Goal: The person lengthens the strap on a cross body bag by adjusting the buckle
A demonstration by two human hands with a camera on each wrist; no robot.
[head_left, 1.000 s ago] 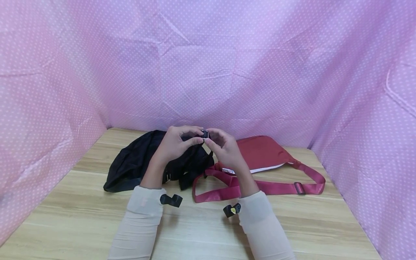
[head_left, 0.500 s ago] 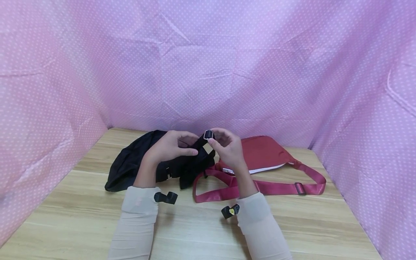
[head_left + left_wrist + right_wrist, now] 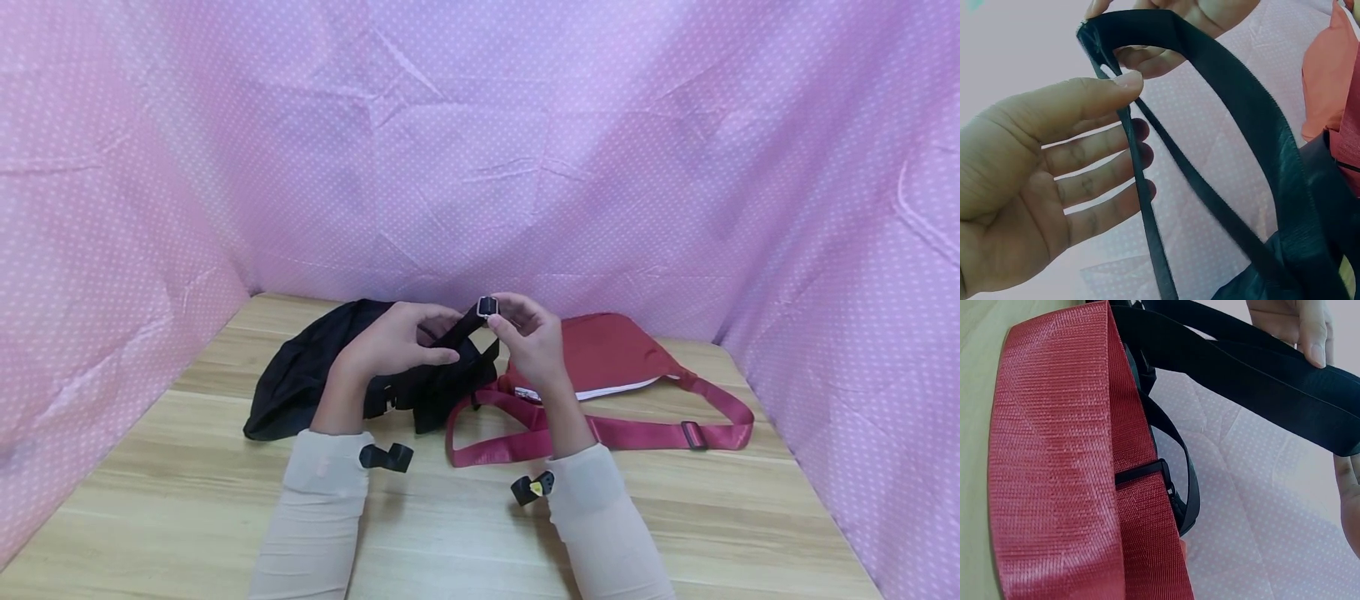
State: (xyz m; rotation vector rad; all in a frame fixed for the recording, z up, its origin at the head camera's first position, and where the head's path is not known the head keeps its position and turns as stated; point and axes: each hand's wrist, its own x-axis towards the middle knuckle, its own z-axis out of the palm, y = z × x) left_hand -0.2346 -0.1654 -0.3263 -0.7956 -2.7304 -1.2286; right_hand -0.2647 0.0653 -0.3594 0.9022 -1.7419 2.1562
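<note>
In the head view, my right hand (image 3: 536,346) pinches a silver-edged slide buckle (image 3: 487,307) on a black strap, thumb in front and fingers behind. My left hand (image 3: 386,342) is beside the same black strap (image 3: 459,332), its thumb and fingers apart with the strap passing between them. The left wrist view shows the left hand's fingers (image 3: 1100,150) fairly straight behind a thin run of strap, the thumb lying across its front. A loop of the strap (image 3: 1241,100) arches to the right there. The soft black bag (image 3: 300,383) lies under and behind my left hand.
A red bag (image 3: 607,354) with a white zip lies right of the black one. Its pinkish-red strap (image 3: 630,433), with a dark slider (image 3: 693,436), loops over the wooden table (image 3: 450,533). Pink dotted cloth (image 3: 480,167) hangs around the table.
A second ago both hands were at the buckle. The left hand has since moved away to the left, its thumb and fingers spreading apart. The buckle has shifted slightly right with the right hand.
</note>
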